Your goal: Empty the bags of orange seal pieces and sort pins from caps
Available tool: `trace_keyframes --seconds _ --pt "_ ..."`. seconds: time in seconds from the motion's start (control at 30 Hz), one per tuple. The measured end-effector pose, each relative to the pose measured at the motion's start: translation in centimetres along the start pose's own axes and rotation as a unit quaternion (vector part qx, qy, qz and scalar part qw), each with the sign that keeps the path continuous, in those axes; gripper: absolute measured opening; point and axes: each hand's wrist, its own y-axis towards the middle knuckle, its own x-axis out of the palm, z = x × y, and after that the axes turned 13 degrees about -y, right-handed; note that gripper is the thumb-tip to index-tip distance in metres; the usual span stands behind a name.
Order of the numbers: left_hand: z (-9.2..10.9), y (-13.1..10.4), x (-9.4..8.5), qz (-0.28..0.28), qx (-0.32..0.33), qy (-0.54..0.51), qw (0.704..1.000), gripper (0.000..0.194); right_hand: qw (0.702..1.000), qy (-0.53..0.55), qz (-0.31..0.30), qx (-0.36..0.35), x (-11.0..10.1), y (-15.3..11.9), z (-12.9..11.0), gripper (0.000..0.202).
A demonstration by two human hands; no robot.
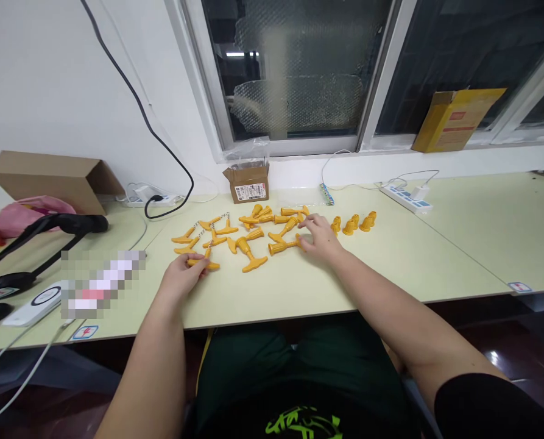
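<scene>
My left hand (186, 275) pinches the T-shaped handle of a yellow corkscrew (213, 266) low over the table. Behind it lie several more yellow corkscrews with bare metal spirals, one being this corkscrew (226, 228). In the middle is a group of corkscrews fitted with yellow sleeves, such as this sleeved corkscrew (250, 255). My right hand (321, 239) has its fingers closed at the handle end of a sleeved corkscrew (281, 246) lying on its side; the fingertips are partly hidden. Right of that hand stand several loose yellow sleeves (349, 226).
A small open cardboard box (250, 184) stands by the window. Power strips lie at the back right (406, 198) and back left. A black strap-like frame (38, 244), a white charging pad (38, 303) and a blurred-out object (105, 283) lie left. A yellow carton (457, 120) leans against the window.
</scene>
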Motion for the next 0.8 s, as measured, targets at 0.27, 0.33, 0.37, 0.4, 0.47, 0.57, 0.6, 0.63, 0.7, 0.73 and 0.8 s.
trace_keyframes --seconds 0.27,0.33,0.37,0.4,0.47,0.57,0.6,0.63,0.7,0.73,0.8 --pt "1.9 0.2 -2.2 0.010 0.046 0.304 0.951 0.027 0.981 0.036 -0.105 -0.160 1.8 -0.2 -2.3 0.042" --pt "2.7 0.6 -2.0 0.013 0.050 0.340 0.939 0.022 0.984 0.027 -0.100 -0.148 1.8 -0.3 -1.9 0.040" --pt "3.0 0.8 -1.8 0.013 0.049 0.352 0.935 0.020 0.985 0.023 -0.097 -0.143 1.8 -0.3 -1.7 0.038" --pt "3.2 1.1 -1.5 0.013 0.048 0.361 0.931 0.017 0.985 0.021 -0.095 -0.141 1.7 -0.4 -1.5 0.037" --pt "3.6 1.7 -1.0 0.009 0.049 0.381 0.923 0.012 0.985 0.022 -0.097 -0.141 1.7 -0.4 -1.4 0.036" --pt "4.3 2.4 0.1 0.010 0.068 0.412 0.909 0.012 0.984 0.025 -0.100 -0.143 1.5 -0.2 -1.4 0.035" --pt "4.7 2.4 0.8 0.013 0.088 0.417 0.905 0.016 0.985 0.028 -0.097 -0.141 1.4 -0.1 -1.5 0.034" --pt "5.1 2.4 1.5 0.017 0.112 0.416 0.902 0.020 0.986 0.034 -0.090 -0.135 1.1 0.0 -1.6 0.033" --pt "6.0 1.7 3.6 0.006 0.178 0.393 0.902 0.025 0.991 0.058 -0.058 -0.110 0.6 0.1 -1.6 0.030" --pt "6.5 1.1 4.9 -0.017 0.209 0.371 0.905 0.025 0.992 0.077 -0.035 -0.089 0.2 0.1 -1.7 0.029" --pt "7.4 -0.5 7.9 -0.122 0.280 0.312 0.900 0.026 0.991 0.127 0.019 -0.025 -0.5 0.1 -1.6 0.025"
